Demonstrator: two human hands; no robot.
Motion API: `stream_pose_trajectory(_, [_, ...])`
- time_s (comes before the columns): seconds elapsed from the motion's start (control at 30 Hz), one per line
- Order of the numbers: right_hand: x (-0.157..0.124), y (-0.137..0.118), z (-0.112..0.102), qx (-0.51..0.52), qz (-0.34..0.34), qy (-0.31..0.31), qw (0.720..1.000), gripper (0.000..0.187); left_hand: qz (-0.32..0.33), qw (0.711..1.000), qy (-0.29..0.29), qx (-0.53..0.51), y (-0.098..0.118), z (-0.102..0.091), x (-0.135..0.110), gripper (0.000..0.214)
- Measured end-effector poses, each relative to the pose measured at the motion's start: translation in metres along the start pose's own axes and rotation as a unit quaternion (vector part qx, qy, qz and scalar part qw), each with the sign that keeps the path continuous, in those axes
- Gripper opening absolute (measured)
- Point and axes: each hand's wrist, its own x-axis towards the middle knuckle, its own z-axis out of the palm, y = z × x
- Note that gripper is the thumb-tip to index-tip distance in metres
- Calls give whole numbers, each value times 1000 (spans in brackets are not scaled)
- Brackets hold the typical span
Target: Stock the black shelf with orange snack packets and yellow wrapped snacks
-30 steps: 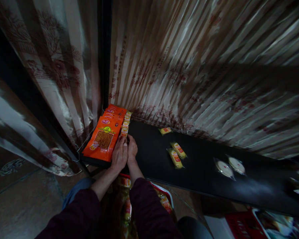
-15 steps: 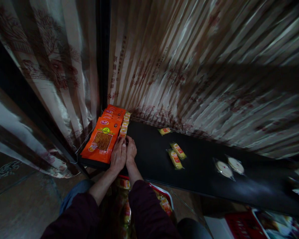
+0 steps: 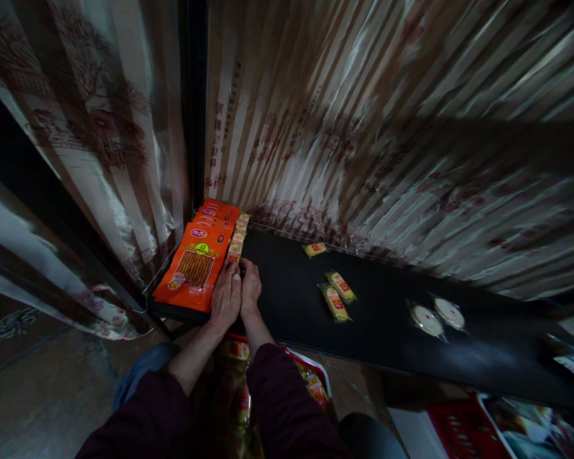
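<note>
A stack of orange snack packets (image 3: 196, 264) lies at the left end of a black shelf (image 3: 387, 331). Beside it runs a row of small yellow-orange packets (image 3: 238, 236). My left hand (image 3: 226, 298) lies against the stack's right edge, fingers together and pointing at the near end of the row. My right hand (image 3: 251, 290) presses against it from the right, fingers curled at the same spot. What the fingers pinch, if anything, is hidden.
On the shelf lie a lone yellow packet (image 3: 315, 249), a pair of yellow packets (image 3: 337, 294) and two round white packets (image 3: 437, 316). Patterned curtains (image 3: 363, 127) hang behind and to the left. A basket of snacks (image 3: 310, 382) sits below my arms; a red crate (image 3: 452, 424) is lower right.
Both hands stay at the near end of the small packet row. The view has drifted slightly; nothing on the shelf has moved.
</note>
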Motion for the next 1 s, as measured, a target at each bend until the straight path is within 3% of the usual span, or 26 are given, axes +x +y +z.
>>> stream_pose_trajectory(0.3, [-1,-2,-2,-10,-14,-16,1000,28,-3,1000,2,-5,1,0,0,47])
stream_pose_trajectory(0.5, [-1,4,-1,30,-28,10,999,32,10,1000,1,0,4,-2,-1,48])
stream_pose_trajectory(0.8, [-18,5,-14,50,-44,51,997,34,89,995,16,47,13,-9,-12,48])
stream_pose_trajectory(1.0, [-42,10,-24,55,-47,21,997,37,124,991,10,46,16,-14,-30,41])
